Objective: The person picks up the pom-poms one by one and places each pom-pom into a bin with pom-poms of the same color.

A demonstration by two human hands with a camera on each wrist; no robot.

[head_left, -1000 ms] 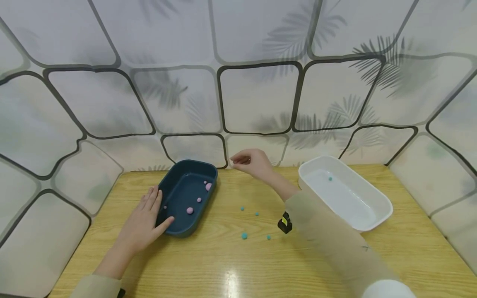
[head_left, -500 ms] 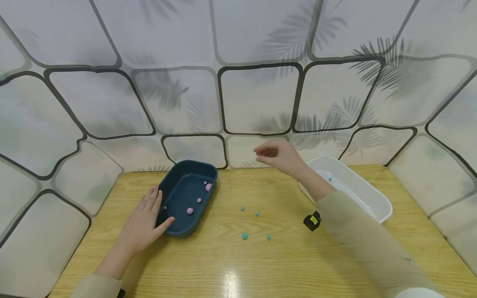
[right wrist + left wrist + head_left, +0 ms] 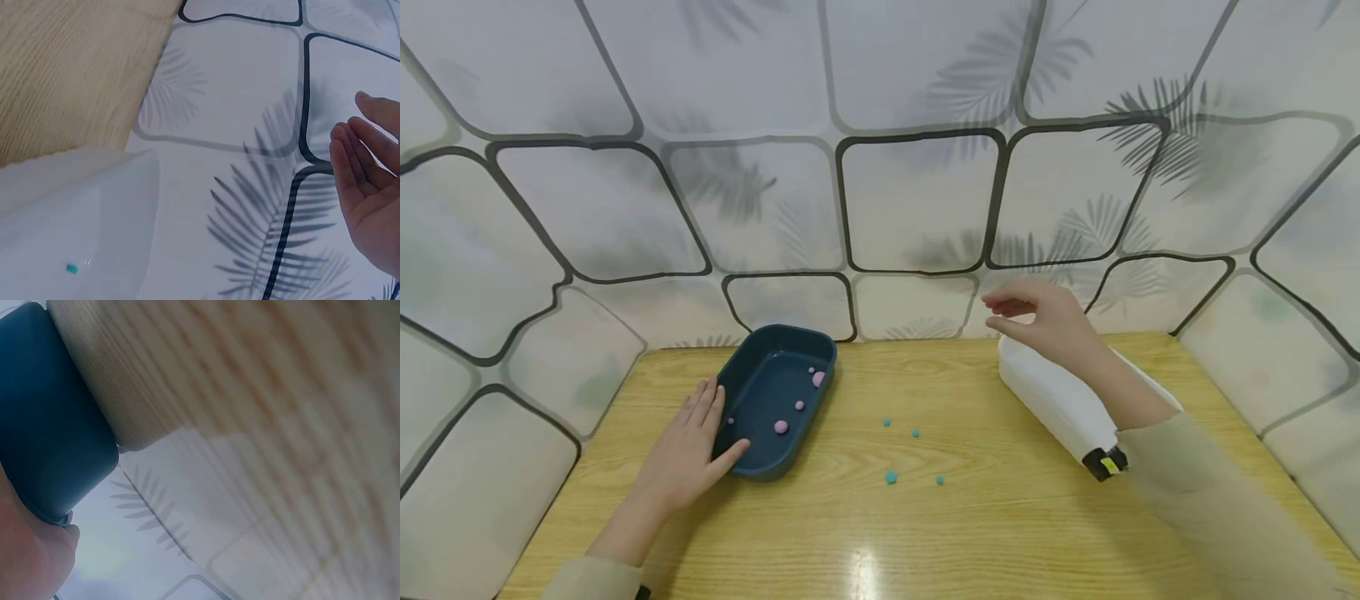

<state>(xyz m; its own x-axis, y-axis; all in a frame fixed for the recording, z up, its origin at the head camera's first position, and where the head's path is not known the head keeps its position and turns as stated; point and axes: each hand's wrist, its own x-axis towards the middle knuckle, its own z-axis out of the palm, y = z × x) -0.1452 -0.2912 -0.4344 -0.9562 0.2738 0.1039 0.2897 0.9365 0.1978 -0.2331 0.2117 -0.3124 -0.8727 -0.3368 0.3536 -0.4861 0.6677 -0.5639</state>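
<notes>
My left hand point(image 3: 700, 433) lies flat on the wooden table point(image 3: 865, 533), fingers straight along the left wall of a dark blue tray point(image 3: 767, 468), thumb touching its near corner. Three pink balls point(image 3: 781, 426) lie inside that tray. My right hand point(image 3: 1011, 312) hovers over the far left corner of a white tray point(image 3: 1060, 408), fingers loosely straight and holding nothing. The right wrist view shows that hand's fingers point(image 3: 359, 169) bare, and one small teal bead point(image 3: 72, 269) in the white tray point(image 3: 75, 206). The left wrist view shows the blue tray point(image 3: 50, 425) beside my left hand point(image 3: 31, 550).
Several small teal balls point(image 3: 891, 477) lie scattered on the table between the two trays. A patterned wall panel point(image 3: 917, 200) rises right behind the table's far edge. A black and yellow wrist camera point(image 3: 1105, 463) sits on my right sleeve.
My right hand swept from near the blue tray's far end rightward to above the white tray, and its pinched fingers have opened. The left hand has stayed put.
</notes>
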